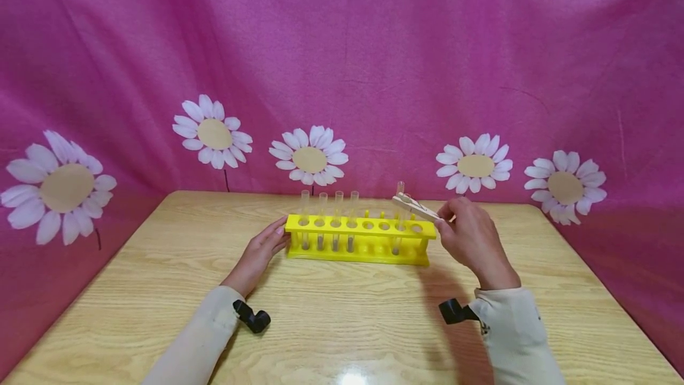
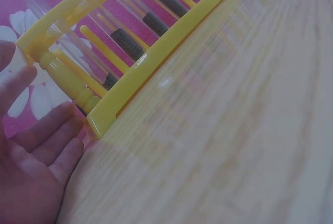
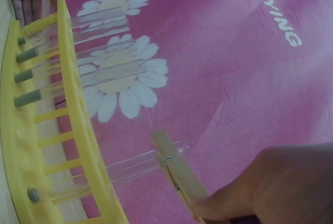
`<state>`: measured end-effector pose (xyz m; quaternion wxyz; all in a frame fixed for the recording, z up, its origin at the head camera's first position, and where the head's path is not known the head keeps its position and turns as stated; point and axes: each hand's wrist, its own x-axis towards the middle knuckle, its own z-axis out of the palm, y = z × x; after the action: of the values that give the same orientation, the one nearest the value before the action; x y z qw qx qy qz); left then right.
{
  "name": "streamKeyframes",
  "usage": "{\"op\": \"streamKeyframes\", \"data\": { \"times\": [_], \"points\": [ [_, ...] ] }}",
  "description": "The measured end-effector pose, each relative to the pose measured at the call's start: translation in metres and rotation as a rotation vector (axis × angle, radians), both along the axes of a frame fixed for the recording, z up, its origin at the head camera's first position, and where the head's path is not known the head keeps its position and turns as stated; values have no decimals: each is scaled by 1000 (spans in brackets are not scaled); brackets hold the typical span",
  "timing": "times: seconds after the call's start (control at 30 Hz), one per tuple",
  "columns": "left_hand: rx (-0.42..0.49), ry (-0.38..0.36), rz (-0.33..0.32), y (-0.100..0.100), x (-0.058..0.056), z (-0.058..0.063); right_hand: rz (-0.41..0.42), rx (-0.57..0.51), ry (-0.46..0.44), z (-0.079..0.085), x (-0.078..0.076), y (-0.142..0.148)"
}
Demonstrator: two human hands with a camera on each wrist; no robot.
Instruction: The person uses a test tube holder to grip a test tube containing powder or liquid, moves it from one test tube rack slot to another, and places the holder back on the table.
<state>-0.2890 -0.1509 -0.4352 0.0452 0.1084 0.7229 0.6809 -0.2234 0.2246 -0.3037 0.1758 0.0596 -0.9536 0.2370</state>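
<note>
A yellow test tube rack (image 1: 360, 257) stands on the table, with several clear test tubes (image 1: 339, 202) in its left holes. Each of these has a little dark grey matter (image 2: 127, 44) at the bottom. One more test tube (image 1: 400, 187) stands apart toward the rack's right end, also with dark matter low inside. My right hand (image 1: 472, 241) pinches the rear end of a wooden test tube clamp (image 3: 179, 169), whose front end is at that tube's upper part. My left hand (image 1: 262, 251) rests its extended fingers against the rack's left end.
Light wood-grain table (image 1: 342, 314) lies under the rack. Behind and at both sides hangs a pink cloth (image 1: 374, 46) printed with white daisies. Empty holes (image 1: 376, 226) separate the left tubes from the lone one. Black wrist cameras (image 1: 454, 311) sit at both sleeves.
</note>
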Motion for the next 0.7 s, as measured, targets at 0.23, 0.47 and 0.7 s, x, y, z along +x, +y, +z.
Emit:
{"op": "streamKeyframes", "data": {
  "times": [0.23,0.47,0.7],
  "points": [
    [-1,3,-7,0,-3,2,2,8,-85,-5,-6,1],
    [9,7,0,-1,-5,1,7,1,-151,-6,-9,2],
    [0,-3,-1,-1,-2,-3,10,-38,-219,-7,-7,1]
  ]
}}
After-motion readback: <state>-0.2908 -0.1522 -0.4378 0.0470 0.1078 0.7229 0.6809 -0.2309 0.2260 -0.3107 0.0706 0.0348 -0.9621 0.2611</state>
